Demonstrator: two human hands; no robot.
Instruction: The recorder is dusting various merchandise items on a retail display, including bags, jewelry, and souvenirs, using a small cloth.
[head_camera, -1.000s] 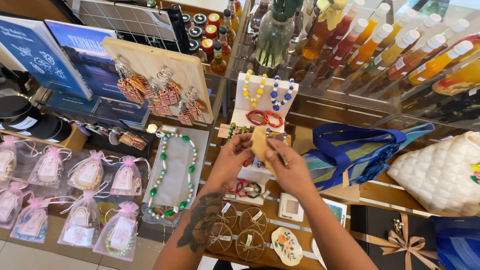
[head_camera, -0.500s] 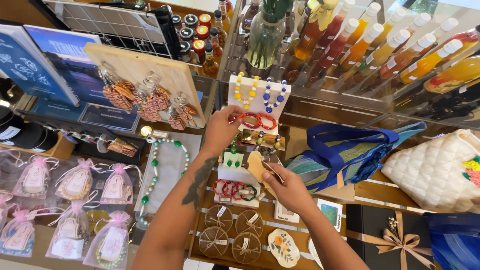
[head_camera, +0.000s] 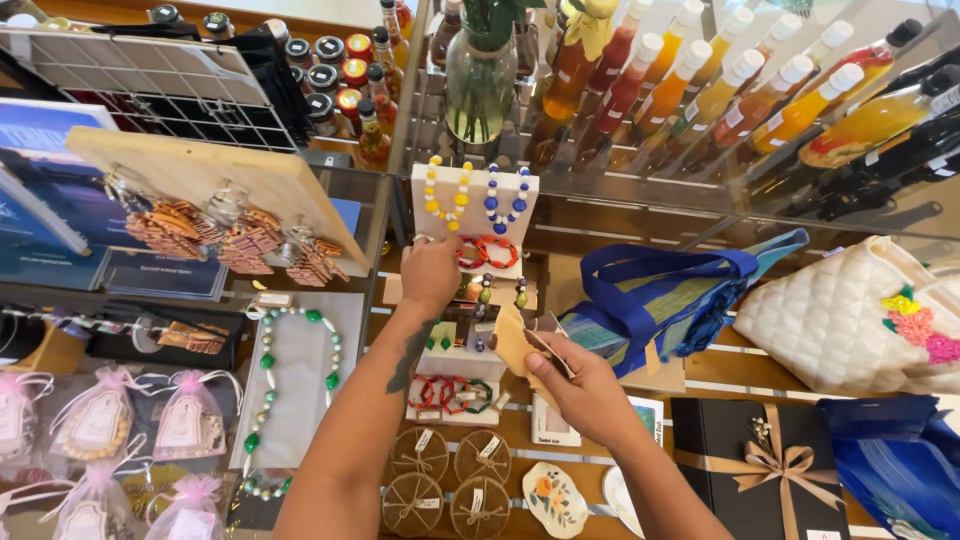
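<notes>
Left hand (head_camera: 430, 275) closes on the red beaded bracelets (head_camera: 487, 251) against the white display stand (head_camera: 476, 190) (beaded necklaces hang above); right hand (head_camera: 580, 385) pinches a small tan card (head_camera: 512, 341) just below, over the table (head_camera: 640, 385).

The one camera sits on my head and looks steeply down over my forearms at a display counter close below. It faces forward across the white bead stand (head_camera: 474, 215) toward the bottle rack (head_camera: 700, 90) at the far edge, with my left hand (head_camera: 430, 275) and right hand (head_camera: 580, 385) near mid-frame.
</notes>
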